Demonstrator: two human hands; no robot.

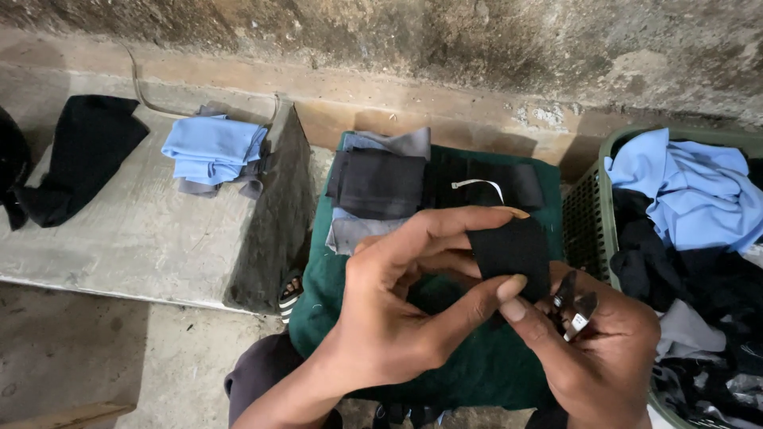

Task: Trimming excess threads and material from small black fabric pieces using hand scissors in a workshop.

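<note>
Head view: left hand pinches a black fabric piece between thumb and forefinger, held taut above the green cloth on the lap so its edge faces the right hand. Right fingers curl closed around small thread snips; blades mostly hidden, tips just beside the fabric. Green laundry basket cut off at right.

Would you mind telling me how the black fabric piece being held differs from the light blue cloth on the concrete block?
The black fabric piece is dark, small and flat, pinched by the left hand. The light blue cloth is pale, larger and loosely folded, lying untouched on the concrete block. Both are cloth.
</note>
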